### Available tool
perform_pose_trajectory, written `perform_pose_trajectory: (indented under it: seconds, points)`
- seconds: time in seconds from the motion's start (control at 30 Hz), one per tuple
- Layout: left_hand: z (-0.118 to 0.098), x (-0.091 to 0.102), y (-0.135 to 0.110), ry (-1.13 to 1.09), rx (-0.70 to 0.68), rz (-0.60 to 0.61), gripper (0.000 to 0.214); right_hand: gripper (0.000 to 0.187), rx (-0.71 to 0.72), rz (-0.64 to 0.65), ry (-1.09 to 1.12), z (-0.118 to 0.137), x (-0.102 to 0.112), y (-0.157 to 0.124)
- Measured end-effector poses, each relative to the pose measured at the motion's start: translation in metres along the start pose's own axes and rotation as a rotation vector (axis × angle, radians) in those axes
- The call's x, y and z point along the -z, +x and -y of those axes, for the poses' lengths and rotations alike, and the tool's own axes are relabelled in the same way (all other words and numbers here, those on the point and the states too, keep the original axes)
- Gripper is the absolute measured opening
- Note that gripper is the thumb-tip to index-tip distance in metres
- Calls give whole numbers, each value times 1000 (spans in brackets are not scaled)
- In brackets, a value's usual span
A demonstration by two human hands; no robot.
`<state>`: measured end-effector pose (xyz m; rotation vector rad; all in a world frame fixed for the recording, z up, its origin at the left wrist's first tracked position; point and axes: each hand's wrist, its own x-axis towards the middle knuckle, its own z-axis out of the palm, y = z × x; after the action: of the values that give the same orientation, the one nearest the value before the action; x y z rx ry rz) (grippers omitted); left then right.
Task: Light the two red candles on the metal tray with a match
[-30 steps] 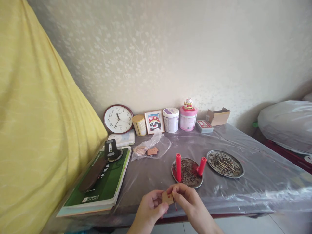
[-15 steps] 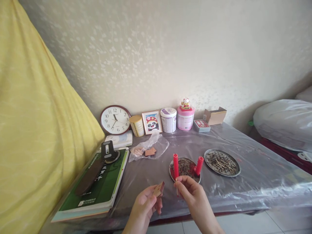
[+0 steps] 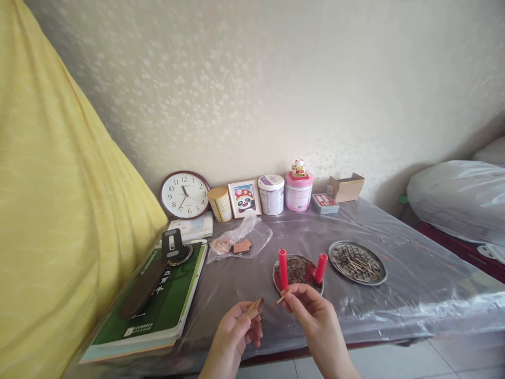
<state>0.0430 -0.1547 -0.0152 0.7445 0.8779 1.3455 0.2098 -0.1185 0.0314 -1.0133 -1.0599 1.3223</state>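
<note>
In my left hand (image 3: 236, 327) is a small brown matchbox (image 3: 255, 308), gripped between thumb and fingers with its dark side edge facing right. My right hand (image 3: 310, 310) pinches a single matchstick (image 3: 283, 298), its reddish head pointing left toward the box, a short gap apart. Just beyond my right hand, a round metal plate (image 3: 300, 259) with dark residue and red wax bears two red candles: one upright candle (image 3: 283, 269) and one leaning candle (image 3: 321, 268). No flame shows on either. To the right lies a second round plate (image 3: 335, 266) with several used matchsticks (image 3: 361, 266).
A clear plastic bag (image 3: 258, 234) with matchboxes lies mid-table. At left, a green book (image 3: 158, 305) carries a dark strap-like object (image 3: 144, 289). Along the wall stand a clock (image 3: 184, 195), tins (image 3: 271, 195), a picture frame (image 3: 244, 199), a card box (image 3: 324, 203) and a cardboard box (image 3: 345, 188).
The match in my right hand has turned from nearly vertical to slanting, its head now toward the matchbox. My left hand keeps hold of the box, almost unmoved.
</note>
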Motion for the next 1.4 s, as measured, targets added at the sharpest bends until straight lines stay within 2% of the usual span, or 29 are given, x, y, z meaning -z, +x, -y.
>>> perform_pose_trajectory:
  seconds: [0.27, 0.93, 1.1, 1.4]
  points:
    - [8, 5, 2, -3, -6, 16, 37, 30, 19, 8, -13, 1, -1, -4]
    - [3, 0, 0, 20, -17, 8, 39, 27, 83, 27, -142, -3, 0, -9]
    - [4, 0, -1, 25, -19, 1, 40, 19, 165, 67, -217, -7, 3, -13]
    - [2, -2, 0, 64, -45, -16, 42, 6, 450, 103, -474, 0, 2, -22]
